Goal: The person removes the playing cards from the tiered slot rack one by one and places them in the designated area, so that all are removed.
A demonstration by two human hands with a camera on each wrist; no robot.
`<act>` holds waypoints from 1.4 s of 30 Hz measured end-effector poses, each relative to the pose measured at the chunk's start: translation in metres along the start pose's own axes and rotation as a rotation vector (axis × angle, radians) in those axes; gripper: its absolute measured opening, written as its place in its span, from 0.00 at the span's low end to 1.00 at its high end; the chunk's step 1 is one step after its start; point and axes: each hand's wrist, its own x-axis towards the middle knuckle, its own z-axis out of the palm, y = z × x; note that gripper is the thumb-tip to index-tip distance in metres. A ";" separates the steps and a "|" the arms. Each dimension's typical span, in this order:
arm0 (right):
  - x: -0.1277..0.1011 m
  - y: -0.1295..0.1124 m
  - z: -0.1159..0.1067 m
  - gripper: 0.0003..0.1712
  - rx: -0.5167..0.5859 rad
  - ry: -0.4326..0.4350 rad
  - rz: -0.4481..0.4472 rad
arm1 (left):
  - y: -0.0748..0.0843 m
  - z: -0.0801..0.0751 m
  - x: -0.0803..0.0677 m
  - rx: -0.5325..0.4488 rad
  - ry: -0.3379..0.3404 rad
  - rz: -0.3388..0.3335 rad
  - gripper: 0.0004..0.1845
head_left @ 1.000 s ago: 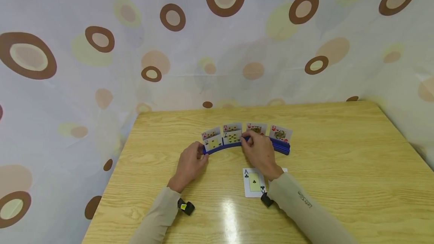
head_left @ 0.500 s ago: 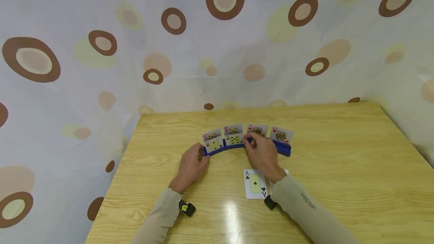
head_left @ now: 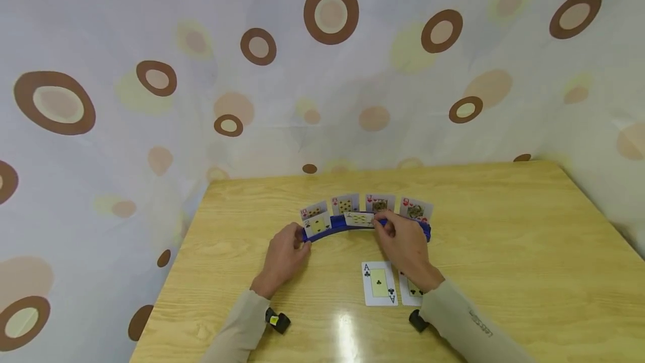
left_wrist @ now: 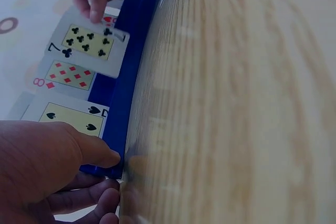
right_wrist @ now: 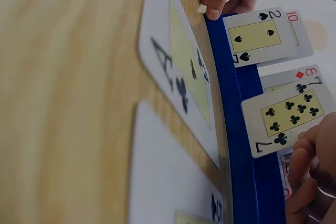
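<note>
A pale fabric backdrop (head_left: pixel 322 88) filled the upper two thirds of the head view, printed with brown rings and faded tan and yellow-green ovals, and wrapped round both sides. Below it, in the lower middle of the frame, stood a light wood-grain desk (head_left: pixel 514 240). A bright glare of overhead light (head_left: pixel 347 332) lay on its glossy near edge.

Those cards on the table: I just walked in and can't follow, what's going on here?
A person works at a curved blue card holder on a wooden table. The left hand steadies its left end; the right hand pinches the seven of clubs, tilted sideways at the rack. An ace of clubs lies face up nearby.
</note>
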 end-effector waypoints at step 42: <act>-0.075 0.066 -0.132 0.23 0.013 -0.331 0.530 | 0.001 0.000 -0.003 0.014 0.014 0.016 0.11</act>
